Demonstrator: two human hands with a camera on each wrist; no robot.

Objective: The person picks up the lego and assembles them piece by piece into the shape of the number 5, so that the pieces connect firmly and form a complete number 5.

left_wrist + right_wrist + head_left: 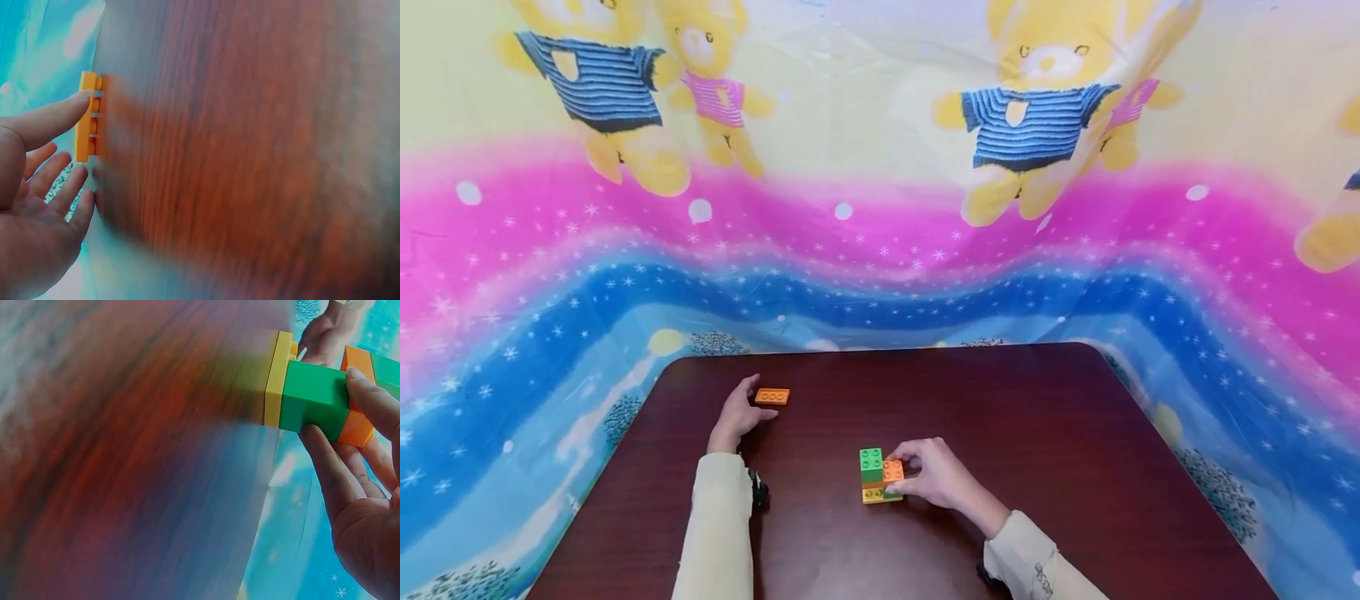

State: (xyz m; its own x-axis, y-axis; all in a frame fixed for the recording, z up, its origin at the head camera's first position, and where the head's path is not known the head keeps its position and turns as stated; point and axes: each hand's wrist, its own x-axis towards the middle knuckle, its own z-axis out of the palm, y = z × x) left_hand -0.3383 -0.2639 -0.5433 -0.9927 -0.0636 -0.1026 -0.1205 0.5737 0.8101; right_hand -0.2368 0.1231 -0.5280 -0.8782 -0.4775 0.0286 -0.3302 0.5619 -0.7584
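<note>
A flat orange toy building brick (772,397) lies studs up at the table's far left. My left hand (739,414) is just left of it, fingers spread and thumb extended. In the left wrist view the thumb overlaps the orange brick (85,119); whether they touch I cannot tell. Near the table's middle stands a stack of building bricks (871,467): yellow at the bottom, green and orange above, another green on top at the left. My right hand (936,475) grips its right side, with thumb and fingers around the green brick (314,395) and orange brick.
The dark reddish-brown wooden table (1037,433) has rounded far corners. Behind it and at the sides hangs a cloth (880,208) printed with teddy bears and snowflakes.
</note>
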